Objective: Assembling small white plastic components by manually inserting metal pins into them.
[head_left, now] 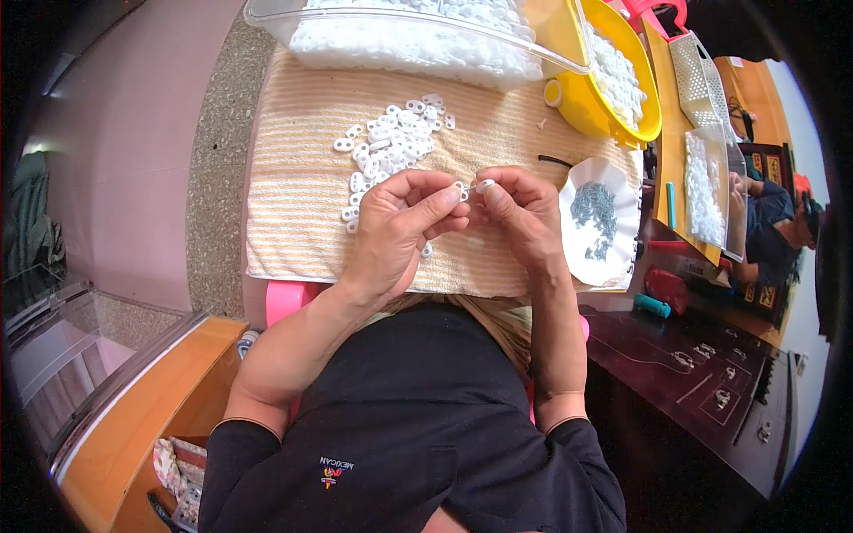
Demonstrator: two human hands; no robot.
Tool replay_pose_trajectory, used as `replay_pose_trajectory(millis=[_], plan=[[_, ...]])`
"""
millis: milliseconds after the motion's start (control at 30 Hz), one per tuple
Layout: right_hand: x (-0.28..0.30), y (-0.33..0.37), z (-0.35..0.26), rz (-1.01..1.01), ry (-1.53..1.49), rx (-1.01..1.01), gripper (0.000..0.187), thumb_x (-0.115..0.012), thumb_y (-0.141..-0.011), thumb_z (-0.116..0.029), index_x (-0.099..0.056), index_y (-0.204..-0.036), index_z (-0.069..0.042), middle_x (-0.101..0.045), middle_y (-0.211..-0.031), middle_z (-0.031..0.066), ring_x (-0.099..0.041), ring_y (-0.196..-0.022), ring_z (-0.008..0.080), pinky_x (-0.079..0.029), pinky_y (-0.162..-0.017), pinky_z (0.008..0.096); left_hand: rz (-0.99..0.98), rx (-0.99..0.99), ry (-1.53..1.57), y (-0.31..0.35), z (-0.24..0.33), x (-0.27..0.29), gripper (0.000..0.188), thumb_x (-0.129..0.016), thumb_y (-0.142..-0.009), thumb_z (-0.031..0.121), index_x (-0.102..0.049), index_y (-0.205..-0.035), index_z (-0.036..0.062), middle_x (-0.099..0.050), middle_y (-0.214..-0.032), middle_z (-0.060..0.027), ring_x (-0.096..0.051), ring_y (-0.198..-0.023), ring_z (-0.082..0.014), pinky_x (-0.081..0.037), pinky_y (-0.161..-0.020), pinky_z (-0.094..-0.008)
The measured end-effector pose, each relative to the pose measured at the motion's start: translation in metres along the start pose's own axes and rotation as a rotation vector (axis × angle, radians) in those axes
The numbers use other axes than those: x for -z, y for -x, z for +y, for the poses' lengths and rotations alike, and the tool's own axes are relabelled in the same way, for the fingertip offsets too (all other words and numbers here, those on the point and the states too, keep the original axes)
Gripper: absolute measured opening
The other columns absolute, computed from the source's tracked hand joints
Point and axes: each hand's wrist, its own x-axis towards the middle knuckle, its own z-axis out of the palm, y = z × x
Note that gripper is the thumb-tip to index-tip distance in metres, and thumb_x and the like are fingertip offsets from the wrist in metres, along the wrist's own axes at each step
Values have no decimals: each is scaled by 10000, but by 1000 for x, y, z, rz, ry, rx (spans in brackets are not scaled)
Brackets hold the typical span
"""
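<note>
Over the near part of a striped towel (302, 195) both hands meet. My left hand (400, 222) pinches a small white plastic piece with holes (461, 189) between thumb and fingers. Another white piece (484, 186) sits in the pinch of my right hand (524, 213). A thin metal bit shows between the two pieces; how it joins them is too small to tell. Beyond my left hand lies a loose pile of similar two-hole white pieces (382, 155). To the right of my right hand, a white fluted dish (584, 264) holds many small dark metal parts (593, 213).
A clear bin (267, 13) full of white pieces stands at the far edge, beside a yellow basin (653, 98) of similar pieces. A thin black stick (555, 161) lies near the dish. At far right a person (773, 222) sits by a clear tray (736, 204) of white pieces.
</note>
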Motion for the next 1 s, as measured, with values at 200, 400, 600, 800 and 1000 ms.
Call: replay_pose_trajectory(millis=[200,400,600,800,1000], plan=[[0,-1,-1,-9,79,6,225,-627,-902,-88,-609,-1101,17,-658,-824,61,-619,-726,112,-501,-667,240,2,6,-27,-1,-1,3,128,-625,-878,30,-609,-1002,4,-664,-893,-90,-667,-801,-156,-581,-725,-278],[-2,2,-4,-31,50,-2,274,-640,-876,-48,-595,-1137,24,-666,-903,69,-627,-767,116,-510,-702,235,15,6,-40,-1,0,0,130,-639,-877,58,-625,-988,-9,-666,-868,-87,-652,-766,-132,-558,-720,-250],[0,4,-2,-37,33,-21,304,-635,-871,-25,-579,-1162,40,-662,-908,82,-648,-797,143,-523,-722,246,32,22,-71,-1,0,-1,132,-643,-873,60,-628,-982,-13,-665,-861,-86,-650,-761,-130,-555,-716,-246],[0,5,-3,-24,32,-7,316,-636,-869,-26,-574,-1172,39,-664,-902,88,-654,-774,153,-526,-708,249,29,33,-84,-1,-1,0,134,-642,-873,61,-627,-982,-15,-662,-859,-89,-647,-761,-132,-552,-714,-249],[1,5,-2,-24,15,-5,318,-643,-866,-33,-576,-1169,39,-672,-895,95,-656,-757,156,-529,-699,252,28,37,-88,-1,-3,1,140,-638,-875,61,-620,-988,-19,-664,-850,-93,-649,-752,-137,-553,-712,-250]])
